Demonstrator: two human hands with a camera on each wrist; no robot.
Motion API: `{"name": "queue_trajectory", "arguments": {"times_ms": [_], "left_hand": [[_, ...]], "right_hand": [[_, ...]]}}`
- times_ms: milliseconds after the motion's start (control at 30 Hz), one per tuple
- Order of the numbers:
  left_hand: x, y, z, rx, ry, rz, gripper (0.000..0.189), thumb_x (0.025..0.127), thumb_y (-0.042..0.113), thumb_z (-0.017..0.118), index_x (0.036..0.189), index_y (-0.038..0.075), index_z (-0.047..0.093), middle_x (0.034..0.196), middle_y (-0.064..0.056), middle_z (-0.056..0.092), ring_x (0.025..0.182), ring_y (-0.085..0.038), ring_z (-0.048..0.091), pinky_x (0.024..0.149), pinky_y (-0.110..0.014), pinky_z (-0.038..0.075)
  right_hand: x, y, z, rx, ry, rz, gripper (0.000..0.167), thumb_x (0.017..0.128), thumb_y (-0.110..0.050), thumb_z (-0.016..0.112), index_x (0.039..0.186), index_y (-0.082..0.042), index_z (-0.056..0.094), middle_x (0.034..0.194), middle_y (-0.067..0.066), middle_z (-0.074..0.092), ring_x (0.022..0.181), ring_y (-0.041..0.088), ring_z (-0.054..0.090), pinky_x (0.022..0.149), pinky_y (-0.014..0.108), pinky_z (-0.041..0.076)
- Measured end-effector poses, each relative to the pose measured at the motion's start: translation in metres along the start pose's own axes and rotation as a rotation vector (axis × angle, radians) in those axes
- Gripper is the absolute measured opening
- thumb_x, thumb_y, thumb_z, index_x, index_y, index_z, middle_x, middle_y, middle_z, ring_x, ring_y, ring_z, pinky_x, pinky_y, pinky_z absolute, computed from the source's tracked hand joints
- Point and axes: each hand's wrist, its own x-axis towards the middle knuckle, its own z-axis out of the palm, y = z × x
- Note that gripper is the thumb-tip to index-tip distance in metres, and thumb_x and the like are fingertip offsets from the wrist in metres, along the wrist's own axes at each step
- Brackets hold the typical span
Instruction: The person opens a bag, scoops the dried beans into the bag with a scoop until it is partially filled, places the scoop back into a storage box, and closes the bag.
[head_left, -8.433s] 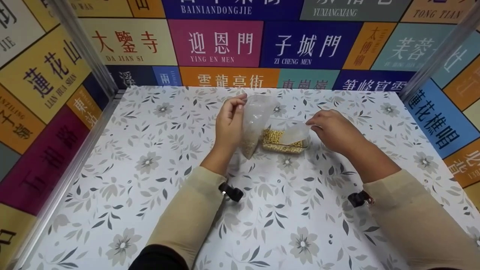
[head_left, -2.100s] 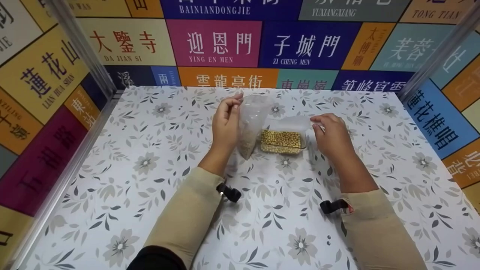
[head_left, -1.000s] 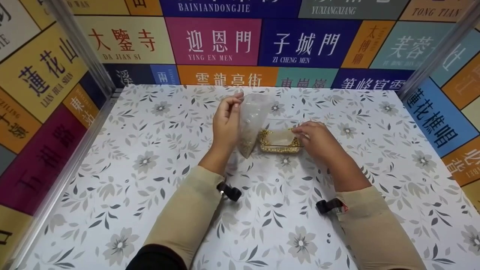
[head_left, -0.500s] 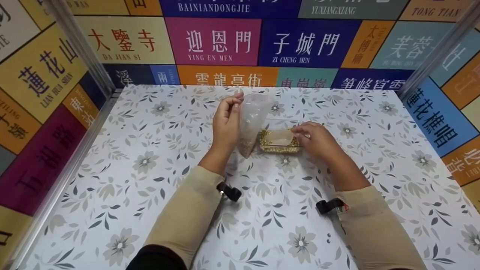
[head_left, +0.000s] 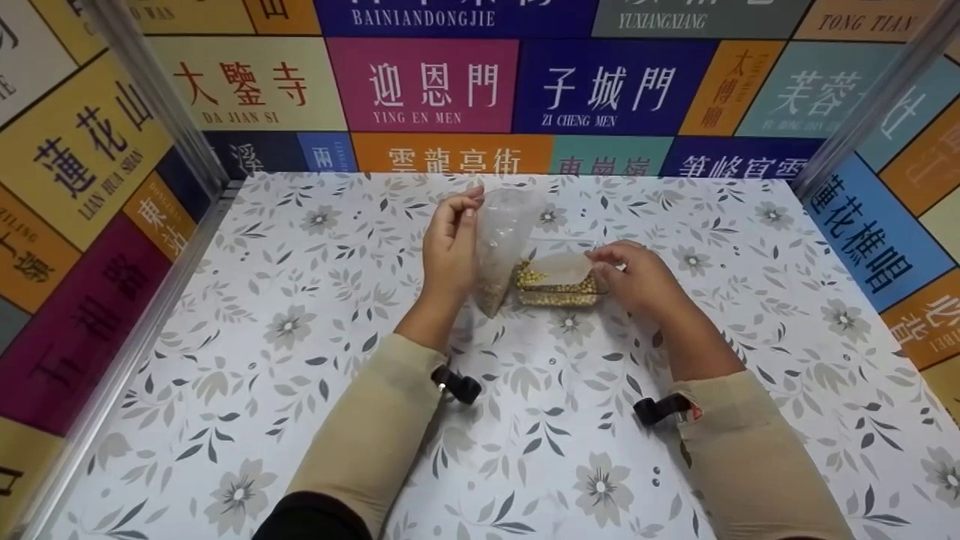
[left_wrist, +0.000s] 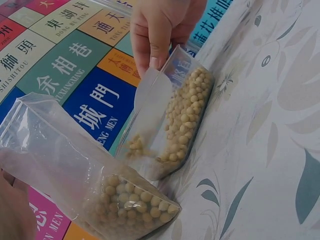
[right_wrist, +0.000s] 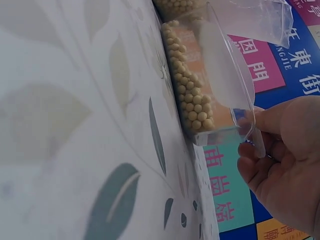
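Note:
My left hand (head_left: 451, 247) holds a clear plastic bag (head_left: 510, 221) upright by its upper side. Soybeans (left_wrist: 132, 205) fill the bag's bottom corner. Right beside it stands a clear rectangular container (head_left: 559, 298), part-filled with soybeans (right_wrist: 187, 90). Between thumb and fingers, my right hand (head_left: 637, 281) pinches the handle of a translucent white plastic scoop (head_left: 566, 268) at the container's right end. The scoop slants over the soybeans inside the container, its far end toward the bag. In the left wrist view a small cluster of soybeans (left_wrist: 136, 145) shows at that end.
A white table (head_left: 360, 270) with a grey floral print lies under everything. Panels with coloured signs (head_left: 424, 82) rise at the back and both sides. Each forearm wears a black wrist strap, the left strap (head_left: 457, 385) near the sleeve cuff.
My right hand has brought the scoop from behind the container's rim down into the soybeans, then raised and tilted it slightly. The left hand keeps its hold on the bag, nearly still.

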Motion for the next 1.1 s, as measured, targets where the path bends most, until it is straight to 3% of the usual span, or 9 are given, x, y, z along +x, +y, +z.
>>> {"name": "queue_trajectory", "arguments": {"times_ms": [167, 433, 567, 833, 1100], "left_hand": [[-0.001, 0.001, -0.002, -0.005, -0.007, -0.002, 0.017, 0.113, 0.008, 0.047, 0.118, -0.001, 0.061, 0.145, -0.013, 0.067, 0.139, -0.021, 0.063, 0.123, -0.027, 0.047], [-0.001, 0.001, -0.003, 0.008, -0.003, 0.003, 0.017, 0.113, 0.008, 0.047, 0.116, 0.0, 0.061, 0.145, -0.014, 0.066, 0.138, -0.021, 0.064, 0.122, -0.027, 0.048], [-0.002, 0.001, -0.003, 0.011, -0.004, 0.009, 0.016, 0.113, 0.008, 0.047, 0.116, 0.0, 0.061, 0.144, -0.013, 0.067, 0.138, -0.021, 0.064, 0.123, -0.027, 0.048], [-0.001, 0.001, -0.003, -0.005, -0.005, 0.011, 0.017, 0.113, 0.007, 0.047, 0.117, -0.004, 0.059, 0.145, -0.016, 0.066, 0.139, -0.023, 0.064, 0.124, -0.027, 0.046], [0.0, 0.0, 0.0, -0.013, 0.004, 0.01, 0.015, 0.113, 0.007, 0.047, 0.116, 0.0, 0.06, 0.144, -0.016, 0.067, 0.138, -0.022, 0.064, 0.123, -0.027, 0.047]], "right_hand": [[-0.001, 0.004, -0.006, 0.047, 0.028, 0.006, 0.032, 0.112, -0.026, 0.056, 0.138, -0.013, 0.068, 0.149, 0.013, 0.063, 0.132, 0.035, 0.058, 0.11, 0.052, 0.047], [-0.001, 0.012, -0.012, 0.211, 0.025, 0.074, 0.035, 0.111, -0.033, 0.058, 0.14, -0.016, 0.068, 0.144, 0.011, 0.066, 0.132, 0.026, 0.059, 0.111, 0.039, 0.046], [-0.002, 0.01, -0.012, 0.214, 0.043, 0.068, 0.036, 0.111, -0.034, 0.059, 0.141, -0.015, 0.067, 0.143, 0.012, 0.065, 0.132, 0.027, 0.058, 0.11, 0.039, 0.046], [-0.008, -0.002, -0.018, 0.203, 0.098, 0.052, 0.037, 0.112, -0.034, 0.055, 0.144, -0.016, 0.065, 0.151, 0.011, 0.061, 0.144, 0.03, 0.051, 0.121, 0.051, 0.041], [-0.019, -0.017, -0.044, 0.161, 0.265, 0.038, 0.041, 0.113, -0.04, 0.051, 0.145, -0.018, 0.065, 0.144, 0.009, 0.063, 0.129, 0.022, 0.057, 0.106, 0.039, 0.049]]}}
